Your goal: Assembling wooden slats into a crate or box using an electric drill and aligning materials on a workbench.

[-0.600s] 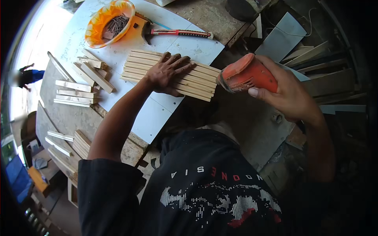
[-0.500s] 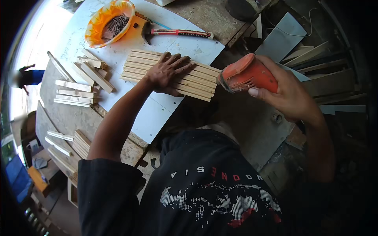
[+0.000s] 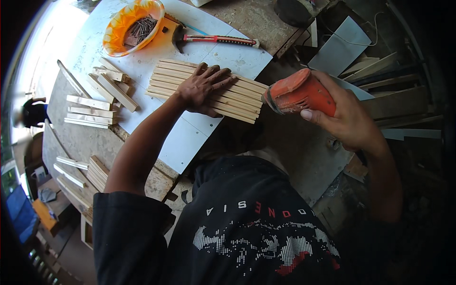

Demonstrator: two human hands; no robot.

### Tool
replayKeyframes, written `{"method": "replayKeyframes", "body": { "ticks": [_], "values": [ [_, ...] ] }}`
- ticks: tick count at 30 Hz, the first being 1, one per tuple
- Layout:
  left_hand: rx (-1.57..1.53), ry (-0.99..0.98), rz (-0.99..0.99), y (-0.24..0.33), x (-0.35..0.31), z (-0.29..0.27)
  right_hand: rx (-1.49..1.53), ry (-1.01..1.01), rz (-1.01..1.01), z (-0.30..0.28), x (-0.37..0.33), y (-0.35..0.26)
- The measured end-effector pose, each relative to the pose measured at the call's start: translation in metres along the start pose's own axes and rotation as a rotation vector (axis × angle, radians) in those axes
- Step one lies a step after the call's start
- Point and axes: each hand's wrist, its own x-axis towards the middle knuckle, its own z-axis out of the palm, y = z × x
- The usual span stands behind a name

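Note:
My left hand (image 3: 203, 91) lies with spread fingers across a row of pale wooden strips (image 3: 164, 78), packed side by side on the white board (image 3: 175, 147). The strips' right ends stick out past the board's edge. At those ends is an orange power sander (image 3: 299, 93), its working face turned toward the wood and touching or nearly touching it. My right hand (image 3: 346, 111) is wrapped around the sander's body, thumb along the near side. The contact face itself is hidden.
Beyond the strips lie a claw hammer (image 3: 218, 40) and an orange-and-white bowl (image 3: 108, 35) of nails. Short wooden pieces (image 3: 92, 111) are piled at left, with more strips (image 3: 71, 173) nearer. Planks and offcuts (image 3: 394, 95) lean at right. Another person (image 3: 34, 112) is at far left.
My right hand and the sander have shifted slightly downward along the strip ends. My left hand stays on the strips. The distant person has moved.

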Motion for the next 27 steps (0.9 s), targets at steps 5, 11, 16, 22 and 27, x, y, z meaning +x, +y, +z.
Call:
{"method": "replayKeyframes", "body": {
  "ticks": [5,11,16,22,27],
  "values": [
    [-0.022,-0.026,-0.015,0.002,0.001,-0.006,-0.006,-0.012,-0.003,0.000,0.000,-0.002],
    [-0.031,-0.009,-0.016,0.002,-0.001,-0.005,0.011,-0.028,-0.010,0.004,0.003,0.001],
    [-0.036,-0.026,-0.003,0.001,0.003,-0.006,0.008,-0.040,0.010,0.013,0.003,0.006],
    [-0.023,0.009,0.005,0.001,0.005,-0.004,0.009,-0.044,0.053,0.009,-0.001,0.003],
    [-0.004,0.005,0.012,-0.001,0.004,-0.001,-0.016,0.003,-0.022,-0.010,-0.011,-0.007]
  ]
}}
